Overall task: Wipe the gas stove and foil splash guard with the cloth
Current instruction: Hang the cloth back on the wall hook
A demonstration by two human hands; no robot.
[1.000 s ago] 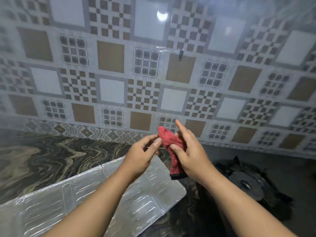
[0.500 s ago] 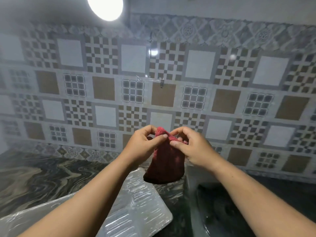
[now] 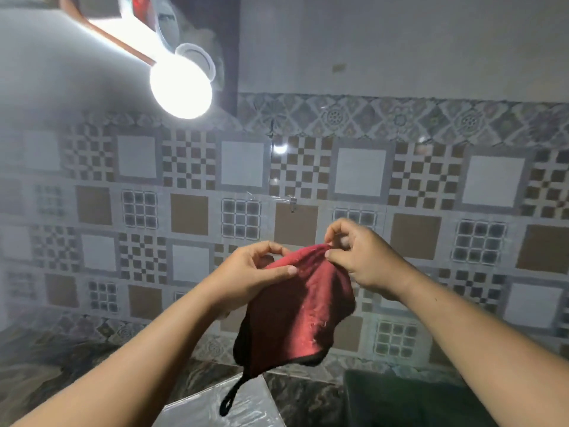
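The head view looked forward at a tiled wall (image 3: 360,174) with both bare arms raised in front of it. The left hand (image 3: 249,280) and the right hand (image 3: 363,257) held a red cloth (image 3: 301,315) up in the air between them, well above the table (image 3: 308,392). The left hand had its thumb laid flat across the front of the cloth's upper edge, with the fingers curled over behind it, so the hand was closed on the fabric. The right hand pinched the highest fold of the cloth between thumb and forefinger, its other fingers loosely bent above the pinch. The cloth hung down from these two grips in a slack, rounded sheet with a dark border along its lower edge. A thin black hanging loop (image 3: 229,399) dangled from its lowest corner.

Below that loop, at the bottom of the view, lay the shiny foil splash guard (image 3: 243,408), only its near corner showing, resting flat on the dark marbled table. To the right of it a dark shape (image 3: 400,399) sat low in the frame; it was too dim to say whether it was the stove. A bright round lamp (image 3: 181,86) glared at the upper left, washing out the wall around it.
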